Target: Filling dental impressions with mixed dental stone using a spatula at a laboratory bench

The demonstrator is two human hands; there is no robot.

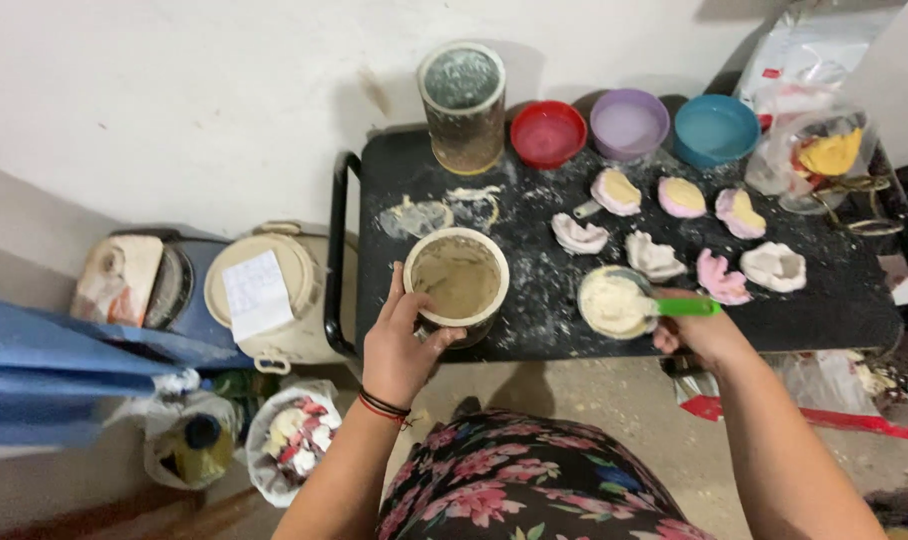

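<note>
Head view, left to right. Left hand [399, 345] wraps the near rim of a white tub [457, 280] at the front left of the black table [854, 300], thumb hooked over the lip, fingers on the outer wall. Tub holds beige, wet-looking mix; likely heavy for its size and slick where smeared, so the rim grip with a hand round the wall looks the safest hold. Beside it, a small bowl [614, 302] of pale powder. Right hand [696, 335] is closed on the green handle of a spatula [679, 307] whose blade sits in the bowl. The bowl looks soft-walled and light, apt to slide unless steadied. Behind: tall jar [463, 105], red [548, 133], purple [629, 124] and blue [715, 130] bowls. Right of centre, pink and white casts [654, 257], judged brittle; lift by their bases.
</note>
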